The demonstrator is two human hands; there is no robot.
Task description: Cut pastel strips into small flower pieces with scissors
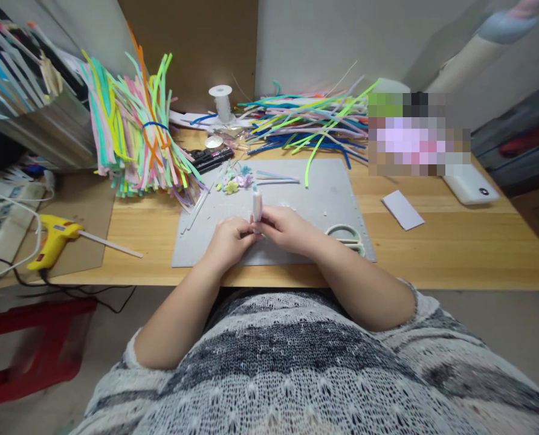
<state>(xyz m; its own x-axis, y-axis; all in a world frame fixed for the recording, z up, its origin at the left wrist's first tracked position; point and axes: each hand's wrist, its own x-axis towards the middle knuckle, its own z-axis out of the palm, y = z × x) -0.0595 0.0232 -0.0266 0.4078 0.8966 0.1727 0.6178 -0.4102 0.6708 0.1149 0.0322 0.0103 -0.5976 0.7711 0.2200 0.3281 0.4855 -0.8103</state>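
Across the desk [428, 260] from me, the left fingers [250, 237] and right fingers [272, 225] pinch the base of a pale, fuzzy chenille piece [257, 206], upright between them above a grey cutting mat [330, 196]. Pastel flowers [231, 187] lie just beyond the fingers; scissors [360, 238] sit to their right, and a yellow hot-glue gun [54, 240] lies well to their left.

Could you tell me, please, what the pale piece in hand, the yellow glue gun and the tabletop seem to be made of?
Pale piece: perhaps soft, fuzzy fibre, judging by its matte look; blur leaves this open.
Yellow glue gun: probably hard plastic, with a smooth, evenly coloured body.
Tabletop: wood or wood-look board, apparently smooth, as the long grain lines suggest.
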